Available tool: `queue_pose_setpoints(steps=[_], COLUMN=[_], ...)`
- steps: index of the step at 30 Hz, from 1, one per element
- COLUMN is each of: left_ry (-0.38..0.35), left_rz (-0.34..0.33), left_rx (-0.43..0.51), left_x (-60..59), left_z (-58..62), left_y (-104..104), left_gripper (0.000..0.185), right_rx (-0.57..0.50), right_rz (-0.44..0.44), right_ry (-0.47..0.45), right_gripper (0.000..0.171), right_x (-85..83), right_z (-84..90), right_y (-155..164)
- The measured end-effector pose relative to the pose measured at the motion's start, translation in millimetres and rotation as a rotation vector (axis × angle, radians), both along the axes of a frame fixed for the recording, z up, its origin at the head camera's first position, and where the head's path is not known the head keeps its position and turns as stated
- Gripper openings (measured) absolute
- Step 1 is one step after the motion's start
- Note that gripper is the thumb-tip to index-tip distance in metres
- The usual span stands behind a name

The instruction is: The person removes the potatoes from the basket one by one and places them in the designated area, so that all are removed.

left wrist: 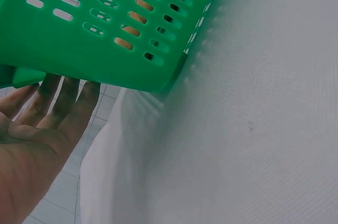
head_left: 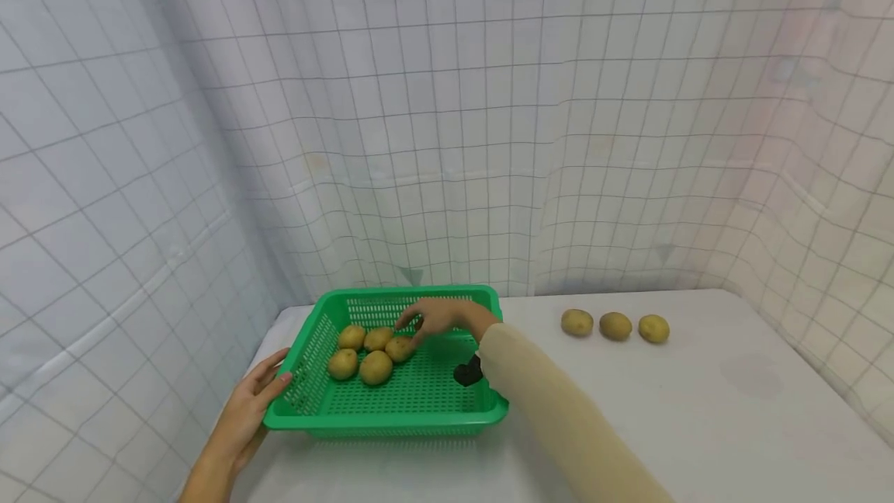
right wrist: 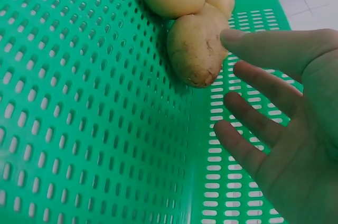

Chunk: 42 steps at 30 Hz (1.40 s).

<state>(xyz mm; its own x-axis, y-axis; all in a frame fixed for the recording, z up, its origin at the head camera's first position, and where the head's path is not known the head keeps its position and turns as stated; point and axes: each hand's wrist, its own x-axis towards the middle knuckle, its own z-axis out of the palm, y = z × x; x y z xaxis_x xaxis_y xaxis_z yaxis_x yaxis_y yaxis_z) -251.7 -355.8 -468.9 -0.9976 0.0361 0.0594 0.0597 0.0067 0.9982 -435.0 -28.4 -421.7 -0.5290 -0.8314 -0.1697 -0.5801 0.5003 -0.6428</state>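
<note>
A green perforated plastic basket (head_left: 385,422) stands on the table with several potatoes (head_left: 375,368) grouped in its left half. My right hand (head_left: 438,317) reaches in over them with its fingers spread. In the right wrist view, the thumb tip overlaps the edge of the nearest potato (right wrist: 196,49), while the other fingers stand apart from it over the slotted wall. My left hand (head_left: 246,408) is at the basket's left side, thumb on the rim and fingers extended along the outside. The left wrist view has its fingertips hidden behind the basket edge (left wrist: 113,65).
Three potatoes (head_left: 615,326) lie in a row on the white-covered table (head_left: 628,402), to the right of the basket. White cloth with grid lines (head_left: 433,115) hangs behind and at the sides. A small black object (head_left: 468,372) shows beside the right cuff.
</note>
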Motion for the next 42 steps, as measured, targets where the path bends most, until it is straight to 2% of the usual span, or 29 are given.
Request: queue_pose_setpoints(steps=[4,10,15,19,23,32,36,42], left_ry=[-0.004,-0.011,-0.004,-0.009,-0.008,-0.025,-0.035,-0.039], left_rz=[-0.002,0.0,-0.002,-0.005,-0.008,0.005,0.019,0.001], left_rx=[0.001,-0.012,0.001,0.001,-0.007,-0.025,-0.035,-0.031], left_x=[1.9,4.2,6.0,5.0,2.5,2.4,2.1,0.6], left_z=[1.3,3.4,2.2,1.7,2.1,1.8,3.1,3.9], left_y=[1.6,3.1,2.2,2.0,1.3,-1.1,-1.6,-0.6], left_gripper=[0.066,0.067,0.066,0.066,0.066,0.066,0.067,0.069], right_rx=[0.029,0.016,0.046,0.055,0.074,0.129,0.109,0.058], right_rz=[0.013,0.03,0.014,-0.006,-0.01,0.028,0.021,0.003], right_ry=[0.009,-0.014,0.045,0.1,0.115,0.091,0.064,-0.003], right_gripper=[0.047,0.049,0.047,0.039,0.033,0.026,0.028,0.031], right_x=[-1.6,-4.2,-2.2,0.0,-0.7,-3.6,-3.7,-0.2], right_z=[-2.0,-12.5,-17.2,-18.6,-18.3,-7.6,3.2,14.7], right_y=[-5.9,-11.2,-17.4,-22.9,-25.1,-18.8,-14.7,-8.1])
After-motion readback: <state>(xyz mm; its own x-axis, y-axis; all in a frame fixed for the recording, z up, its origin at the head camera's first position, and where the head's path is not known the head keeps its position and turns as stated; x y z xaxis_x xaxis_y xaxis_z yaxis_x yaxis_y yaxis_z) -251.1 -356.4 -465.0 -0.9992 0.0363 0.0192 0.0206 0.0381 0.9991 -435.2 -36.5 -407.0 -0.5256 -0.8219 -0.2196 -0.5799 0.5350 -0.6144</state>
